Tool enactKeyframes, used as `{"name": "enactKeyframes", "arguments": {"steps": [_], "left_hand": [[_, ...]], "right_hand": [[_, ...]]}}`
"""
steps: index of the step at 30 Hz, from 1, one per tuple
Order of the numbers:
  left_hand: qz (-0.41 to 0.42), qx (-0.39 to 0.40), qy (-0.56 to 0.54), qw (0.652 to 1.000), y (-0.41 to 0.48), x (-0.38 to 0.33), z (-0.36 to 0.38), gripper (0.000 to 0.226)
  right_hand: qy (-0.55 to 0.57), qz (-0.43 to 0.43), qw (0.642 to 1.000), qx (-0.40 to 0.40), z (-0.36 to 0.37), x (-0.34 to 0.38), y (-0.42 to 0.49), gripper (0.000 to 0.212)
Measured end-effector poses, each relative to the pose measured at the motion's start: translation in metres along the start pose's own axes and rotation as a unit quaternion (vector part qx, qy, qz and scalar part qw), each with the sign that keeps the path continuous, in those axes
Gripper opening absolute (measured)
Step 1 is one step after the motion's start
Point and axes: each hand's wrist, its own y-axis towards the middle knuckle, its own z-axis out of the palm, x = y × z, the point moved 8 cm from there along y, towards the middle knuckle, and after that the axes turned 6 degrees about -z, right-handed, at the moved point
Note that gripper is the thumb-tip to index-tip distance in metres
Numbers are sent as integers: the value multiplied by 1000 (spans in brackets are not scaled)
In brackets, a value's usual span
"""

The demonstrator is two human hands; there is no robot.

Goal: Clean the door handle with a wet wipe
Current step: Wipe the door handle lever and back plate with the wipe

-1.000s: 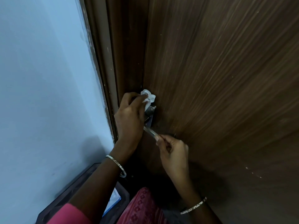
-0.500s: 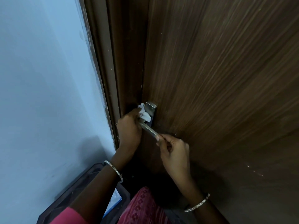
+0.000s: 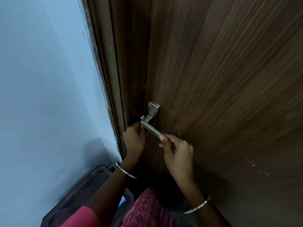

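Note:
A metal lever door handle (image 3: 150, 127) on a narrow backplate (image 3: 153, 108) sits on a dark brown wooden door (image 3: 221, 79). My right hand (image 3: 176, 149) pinches the free end of the lever with thumb and fingertips. My left hand (image 3: 134, 138) is curled below and behind the lever's corner, beside the door edge. Only a tiny white bit of the wet wipe (image 3: 142, 117) shows above the lever's corner; the rest is hidden in my left hand.
A pale blue wall (image 3: 49, 95) fills the left, meeting the brown door frame (image 3: 106, 71). A dark plastic crate (image 3: 78, 194) stands on the floor below my left arm. Both wrists wear thin bangles.
My left hand has slid down from the top of the backplate to under the lever, and the wipe is now almost hidden. My right hand stays on the lever's end.

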Motion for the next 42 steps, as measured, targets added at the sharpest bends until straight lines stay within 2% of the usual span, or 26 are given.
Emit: {"name": "enactKeyframes", "arguments": {"steps": [8, 11, 19, 30, 36, 42], "left_hand": [[18, -45, -111, 993, -9, 3, -9, 18], [-30, -4, -200, 979, -8, 13, -2, 19], [-88, 37, -262, 960, -17, 15, 13, 18], [-90, 89, -265, 956, -16, 17, 19, 17], [-129, 28, -251, 959, -3, 38, 15, 11], [-114, -14, -211, 971, 0, 36, 17, 13]], "right_hand": [[13, 8, 1000, -1, 3, -4, -3, 20], [23, 7, 1000, -7, 3, -4, -3, 20], [33, -3, 999, -13, 2, -2, -5, 20], [29, -5, 1000, -11, 2, -2, -4, 19], [27, 1, 1000, -16, 2, -4, -4, 18], [21, -5, 1000, -18, 1, -2, -5, 21]]}}
